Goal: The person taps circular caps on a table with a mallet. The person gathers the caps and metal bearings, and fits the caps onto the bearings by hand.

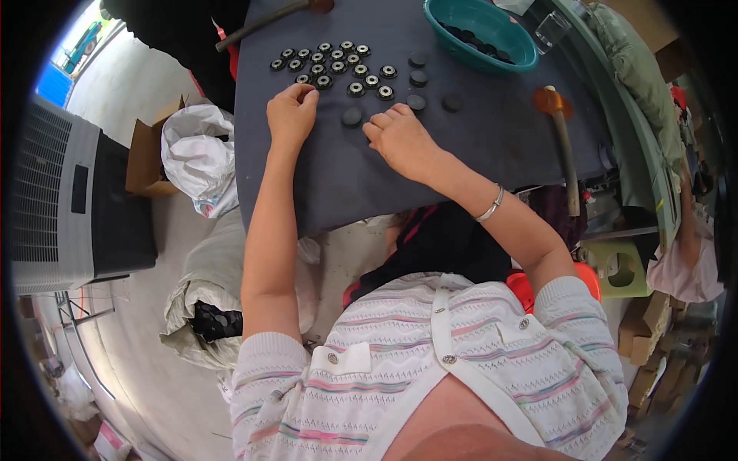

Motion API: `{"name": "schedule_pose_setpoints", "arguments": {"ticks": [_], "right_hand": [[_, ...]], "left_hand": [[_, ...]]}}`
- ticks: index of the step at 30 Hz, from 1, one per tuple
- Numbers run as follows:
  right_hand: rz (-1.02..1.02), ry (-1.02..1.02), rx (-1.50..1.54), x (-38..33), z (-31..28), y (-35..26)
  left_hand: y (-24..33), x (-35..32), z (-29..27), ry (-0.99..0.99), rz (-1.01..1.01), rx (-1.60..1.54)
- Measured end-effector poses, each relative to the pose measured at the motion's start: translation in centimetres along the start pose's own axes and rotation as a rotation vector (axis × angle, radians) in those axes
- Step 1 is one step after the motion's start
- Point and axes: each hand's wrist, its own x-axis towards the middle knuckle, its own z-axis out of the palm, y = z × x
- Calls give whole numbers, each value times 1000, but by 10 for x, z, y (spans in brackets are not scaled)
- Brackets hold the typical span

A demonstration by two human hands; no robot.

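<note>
My left hand (292, 117) is at the near left edge of a group of black round parts with shiny metal centres (338, 67). Its thumb and fingers are pinched together just below one of these parts, and whatever lies between them is hidden. My right hand (403, 142), a silver bracelet on its wrist, rests low over the table with the fingers curled down, their tips out of sight. Close to its fingertips lies a plain black disc (416, 102), and another black disc (351, 117) sits between the two hands. Several more plain discs (418, 78) are scattered nearby.
On the dark grey table (330, 184), a teal basin (492, 61) holds black discs. Beside it stands a clear glass (552, 32). A mallet with an amber head (555, 104) lies at right, another mallet (265, 23) at the far left. White sack (198, 146) left of the table.
</note>
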Motion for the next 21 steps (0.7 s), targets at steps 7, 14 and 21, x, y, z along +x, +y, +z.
{"name": "schedule_pose_setpoints", "arguments": {"ticks": [7, 14, 21], "right_hand": [[84, 219, 52, -21, 0, 19], [62, 162, 112, -51, 8, 32], [153, 332, 42, -24, 9, 57]], "left_hand": [[0, 1, 2, -26, 6, 17], [-2, 1, 4, -37, 29, 14], [-3, 0, 3, -44, 17, -23]]}}
